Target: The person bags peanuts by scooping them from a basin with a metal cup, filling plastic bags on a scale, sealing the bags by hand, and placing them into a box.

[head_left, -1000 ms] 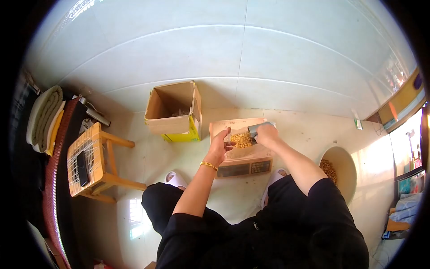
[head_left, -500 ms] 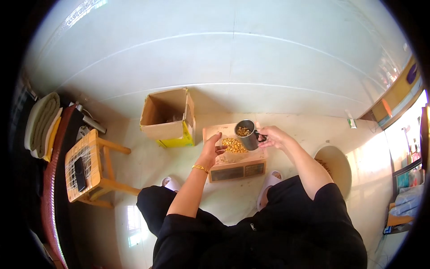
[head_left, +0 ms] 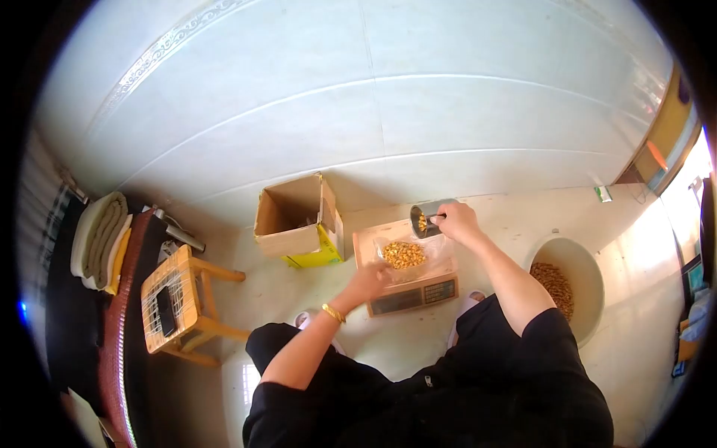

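Note:
Golden pellets [head_left: 404, 254] lie in a clear plastic bag on the pan of a digital scale [head_left: 413, 296] on the floor. My left hand [head_left: 371, 281] is closed at the bag's near-left edge, its fingertips blurred, seemingly pinching the plastic. My right hand [head_left: 458, 222] grips the black handle of a dark metal cup [head_left: 429, 218], tilted above the back right of the scale. Some pellets show inside the cup.
Behind the scale's left side stands an open cardboard box [head_left: 287, 243]. A pale bucket [head_left: 590, 287] holding brown pellets is at the right. A wooden stool [head_left: 183, 299] bearing a phone [head_left: 166, 310] stands left, beside a dark red-edged bench.
The cup has gone from tipped over the bag, to upright, to tilted at the back right with fewer pellets. My left hand has lowered and closed near the bag. The view has shifted.

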`<move>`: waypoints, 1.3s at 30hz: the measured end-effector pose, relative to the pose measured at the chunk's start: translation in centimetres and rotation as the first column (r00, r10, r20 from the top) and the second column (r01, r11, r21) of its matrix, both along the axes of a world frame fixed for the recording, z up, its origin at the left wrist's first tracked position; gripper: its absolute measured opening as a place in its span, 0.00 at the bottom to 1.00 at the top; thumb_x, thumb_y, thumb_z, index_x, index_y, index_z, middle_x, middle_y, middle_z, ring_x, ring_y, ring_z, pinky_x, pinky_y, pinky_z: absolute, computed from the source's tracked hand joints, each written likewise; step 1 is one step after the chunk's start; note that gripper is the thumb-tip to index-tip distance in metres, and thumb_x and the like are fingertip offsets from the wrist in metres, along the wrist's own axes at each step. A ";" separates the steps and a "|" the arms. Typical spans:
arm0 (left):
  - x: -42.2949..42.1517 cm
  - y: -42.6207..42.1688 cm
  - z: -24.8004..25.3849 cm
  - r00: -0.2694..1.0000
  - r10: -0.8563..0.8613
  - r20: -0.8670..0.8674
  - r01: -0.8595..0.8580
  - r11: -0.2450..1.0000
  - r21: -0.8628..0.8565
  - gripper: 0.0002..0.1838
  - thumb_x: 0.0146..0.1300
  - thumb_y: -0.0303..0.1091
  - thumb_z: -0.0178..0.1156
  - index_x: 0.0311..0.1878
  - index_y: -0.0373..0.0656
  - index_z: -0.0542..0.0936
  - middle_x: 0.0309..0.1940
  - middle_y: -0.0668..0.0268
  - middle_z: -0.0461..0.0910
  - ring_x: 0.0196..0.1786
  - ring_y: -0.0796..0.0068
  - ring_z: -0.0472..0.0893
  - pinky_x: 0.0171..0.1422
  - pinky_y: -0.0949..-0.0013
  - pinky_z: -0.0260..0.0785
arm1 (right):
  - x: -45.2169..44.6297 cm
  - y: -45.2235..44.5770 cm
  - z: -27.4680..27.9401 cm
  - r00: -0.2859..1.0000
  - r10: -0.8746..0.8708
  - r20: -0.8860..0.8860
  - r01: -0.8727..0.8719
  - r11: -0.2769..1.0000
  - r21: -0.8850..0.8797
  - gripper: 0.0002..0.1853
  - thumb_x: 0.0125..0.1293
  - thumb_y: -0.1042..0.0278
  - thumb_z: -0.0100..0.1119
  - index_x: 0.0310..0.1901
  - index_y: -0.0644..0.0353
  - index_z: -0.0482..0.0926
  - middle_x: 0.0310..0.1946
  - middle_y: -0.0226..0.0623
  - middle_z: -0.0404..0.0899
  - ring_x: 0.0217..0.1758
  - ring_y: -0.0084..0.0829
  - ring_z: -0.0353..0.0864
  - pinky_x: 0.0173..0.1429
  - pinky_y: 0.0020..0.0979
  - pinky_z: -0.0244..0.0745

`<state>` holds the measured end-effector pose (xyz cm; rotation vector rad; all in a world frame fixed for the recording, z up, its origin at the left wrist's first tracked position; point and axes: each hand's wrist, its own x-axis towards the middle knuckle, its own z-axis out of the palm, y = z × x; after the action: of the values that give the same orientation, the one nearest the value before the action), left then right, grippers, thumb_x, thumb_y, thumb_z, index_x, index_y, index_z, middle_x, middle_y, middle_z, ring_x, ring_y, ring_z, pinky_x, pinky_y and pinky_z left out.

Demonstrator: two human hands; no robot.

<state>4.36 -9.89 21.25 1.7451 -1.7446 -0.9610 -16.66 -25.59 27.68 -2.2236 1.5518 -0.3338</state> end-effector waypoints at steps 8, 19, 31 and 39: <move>-6.2 9.0 -2.5 0.709 -0.663 0.238 0.571 0.739 0.358 0.18 0.60 0.44 0.58 0.48 0.42 0.77 0.43 0.54 0.79 0.46 0.52 0.78 0.51 0.55 0.69 | 0.7 0.6 1.6 1.000 0.024 -0.018 -0.027 0.991 -0.131 0.11 0.58 0.58 0.60 0.34 0.57 0.82 0.30 0.42 0.81 0.39 0.42 0.80 0.45 0.41 0.73; -6.6 9.6 -2.6 0.715 -0.523 0.464 0.559 0.826 0.070 0.16 0.54 0.43 0.63 0.39 0.42 0.76 0.32 0.59 0.77 0.38 0.57 0.80 0.40 0.57 0.70 | 2.0 1.6 0.7 0.966 0.161 -0.203 -0.193 0.970 -0.150 0.09 0.58 0.62 0.61 0.34 0.58 0.81 0.37 0.43 0.77 0.40 0.45 0.78 0.45 0.42 0.72; -6.5 9.9 -4.0 0.698 -0.541 0.468 0.534 0.830 0.162 0.14 0.54 0.42 0.63 0.39 0.44 0.77 0.34 0.59 0.78 0.39 0.57 0.80 0.41 0.58 0.70 | 1.7 2.0 0.1 0.949 0.206 -0.240 -0.253 0.950 -0.185 0.09 0.57 0.62 0.61 0.32 0.59 0.81 0.34 0.43 0.77 0.39 0.45 0.78 0.44 0.43 0.72; -6.8 10.0 -3.3 0.702 -0.585 0.407 0.575 0.802 0.161 0.15 0.55 0.43 0.63 0.39 0.43 0.77 0.33 0.59 0.78 0.39 0.57 0.79 0.41 0.57 0.71 | 1.6 1.3 -0.9 0.937 0.245 -0.248 -0.295 0.936 -0.190 0.09 0.57 0.63 0.61 0.33 0.59 0.82 0.33 0.43 0.77 0.40 0.45 0.77 0.44 0.42 0.72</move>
<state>-2.48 0.06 17.93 1.5112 -2.7041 -0.8511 -15.02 -24.28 26.74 -2.6943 1.3366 -0.1916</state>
